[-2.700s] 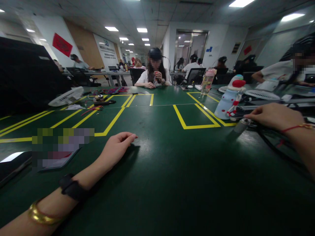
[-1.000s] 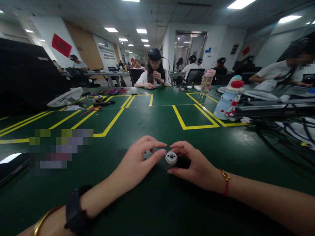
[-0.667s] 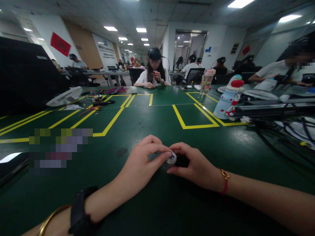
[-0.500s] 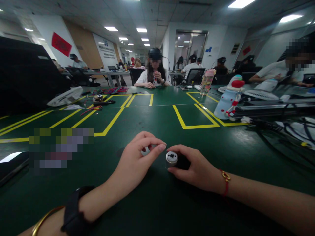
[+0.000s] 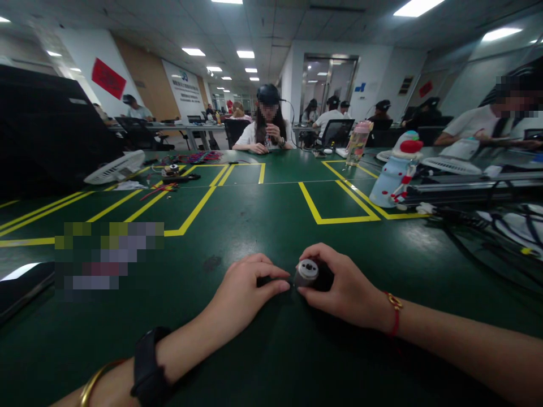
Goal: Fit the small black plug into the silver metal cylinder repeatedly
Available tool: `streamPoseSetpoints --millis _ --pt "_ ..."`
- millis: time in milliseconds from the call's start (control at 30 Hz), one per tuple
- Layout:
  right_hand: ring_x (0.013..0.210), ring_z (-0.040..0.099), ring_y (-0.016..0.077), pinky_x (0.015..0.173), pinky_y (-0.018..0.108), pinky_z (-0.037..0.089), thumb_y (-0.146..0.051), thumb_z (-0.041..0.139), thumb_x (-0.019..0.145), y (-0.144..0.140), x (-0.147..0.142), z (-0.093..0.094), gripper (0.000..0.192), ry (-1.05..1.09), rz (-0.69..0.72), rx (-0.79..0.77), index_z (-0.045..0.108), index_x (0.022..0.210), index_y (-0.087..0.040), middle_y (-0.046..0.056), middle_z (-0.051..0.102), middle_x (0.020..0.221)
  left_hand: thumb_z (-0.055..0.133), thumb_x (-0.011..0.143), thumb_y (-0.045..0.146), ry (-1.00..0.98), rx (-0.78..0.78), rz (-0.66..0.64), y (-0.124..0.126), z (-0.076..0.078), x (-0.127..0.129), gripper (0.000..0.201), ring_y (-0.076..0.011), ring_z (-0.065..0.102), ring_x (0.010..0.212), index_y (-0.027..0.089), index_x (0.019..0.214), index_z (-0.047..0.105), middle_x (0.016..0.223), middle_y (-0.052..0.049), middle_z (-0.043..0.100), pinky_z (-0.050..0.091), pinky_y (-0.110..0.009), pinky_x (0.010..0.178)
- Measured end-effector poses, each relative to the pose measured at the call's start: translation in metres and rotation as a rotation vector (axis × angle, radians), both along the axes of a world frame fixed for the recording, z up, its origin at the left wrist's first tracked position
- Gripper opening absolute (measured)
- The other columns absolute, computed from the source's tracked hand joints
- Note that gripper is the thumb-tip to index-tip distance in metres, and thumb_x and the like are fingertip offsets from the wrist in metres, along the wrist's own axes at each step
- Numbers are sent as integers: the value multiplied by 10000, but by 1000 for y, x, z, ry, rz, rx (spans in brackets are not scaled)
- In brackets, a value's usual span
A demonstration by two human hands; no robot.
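Note:
A small silver metal cylinder (image 5: 307,275), which looks like a small motor, stands upright on the green table. Its top face shows dark holes. My right hand (image 5: 339,285) is closed around its right side, thumb in front and fingers behind. Just left of the cylinder is my left hand (image 5: 252,288), low over the tabletop. Its thumb and forefinger tips point at the cylinder's base with a narrow gap between them. A tiny speck shows by those fingertips, too small to name.
Yellow tape lines mark the green table (image 5: 246,217). To the right stand a blue bottle (image 5: 386,178), a clear bottle (image 5: 357,146) and black cables (image 5: 462,232). On the left lie a phone (image 5: 25,285), wires (image 5: 161,191) and a white fan (image 5: 116,168). A person (image 5: 266,127) sits opposite.
My right hand and the cylinder have shifted slightly right. My left hand has come down toward the tabletop, and its pinched thumb and forefinger have parted slightly.

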State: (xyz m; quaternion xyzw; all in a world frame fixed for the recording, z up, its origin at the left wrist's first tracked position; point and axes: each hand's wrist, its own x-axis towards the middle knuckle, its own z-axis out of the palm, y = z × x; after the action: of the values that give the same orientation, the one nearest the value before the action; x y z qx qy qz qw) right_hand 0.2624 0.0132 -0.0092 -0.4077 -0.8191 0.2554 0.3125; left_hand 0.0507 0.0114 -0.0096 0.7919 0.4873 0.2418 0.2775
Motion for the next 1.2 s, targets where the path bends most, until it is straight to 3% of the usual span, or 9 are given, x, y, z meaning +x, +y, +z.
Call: streamPoseSetpoints --millis 133,300,467,600,667,767,900,1067,1200 --pt "774 546 110 683 232 439 -308 601 690 39 42 22 399 -182 -292 62 488 1057 -202 23 589 951 526 811 452 -56 -4 138 11 11 -21 300 -182 566 776 269 993 678 910 -26 637 417 -297 684" --pt "830 542 185 706 297 410 -390 618 648 102 148 47 434 -706 -807 -36 549 997 -142 108 584 976 543 769 517 -166 -3 391 37 3 -57 345 -172 560 700 224 920 644 780 -6 628 398 -265 606" --pt "707 569 222 621 320 417 -269 708 545 118 211 53 295 -831 -872 -241 612 762 -95 126 601 735 530 765 533 -241 -14 520 50 -16 -70 332 -140 514 602 218 828 612 639 29 554 369 -236 543" --pt "1048 487 362 806 482 399 -531 650 611 100 171 52 698 -835 -901 -49 546 1131 -78 232 526 1126 531 772 497 -282 -10 522 49 -17 -67 294 -128 502 572 212 803 597 625 33 548 367 -229 537" --pt "1187 398 298 943 471 342 -585 529 719 81 123 45 672 -781 -739 105 466 1265 -198 140 448 1283 530 772 480 -320 -23 521 48 -15 -66 283 -123 497 554 205 793 592 632 29 553 367 -228 530" --pt "1237 353 198 1024 387 308 -411 472 840 43 45 25 515 -530 -11 324 423 1325 -245 60 388 1368 536 764 465 -330 -28 506 47 -13 -64 273 -121 491 545 200 788 596 624 29 550 362 -228 525" --pt "1094 458 154 921 331 397 -228 450 869 8 -8 0 317 -414 354 292 580 1157 -246 43 532 1208 544 753 456 -312 -18 508 44 -11 -63 260 -126 492 550 204 778 603 606 34 542 360 -232 530" --pt "894 530 118 795 267 441 -59 389 827 21 15 5 330 -382 229 223 652 973 -196 52 604 970 543 758 447 -293 -25 496 42 -8 -61 249 -128 493 569 202 765 592 635 30 551 359 -234 538" --pt "895 543 175 805 332 421 -157 434 820 56 68 40 295 -554 -209 358 627 1043 -171 72 619 990 532 770 442 -268 -16 494 42 -6 -60 242 -127 495 579 207 761 583 636 35 550 356 -235 552"
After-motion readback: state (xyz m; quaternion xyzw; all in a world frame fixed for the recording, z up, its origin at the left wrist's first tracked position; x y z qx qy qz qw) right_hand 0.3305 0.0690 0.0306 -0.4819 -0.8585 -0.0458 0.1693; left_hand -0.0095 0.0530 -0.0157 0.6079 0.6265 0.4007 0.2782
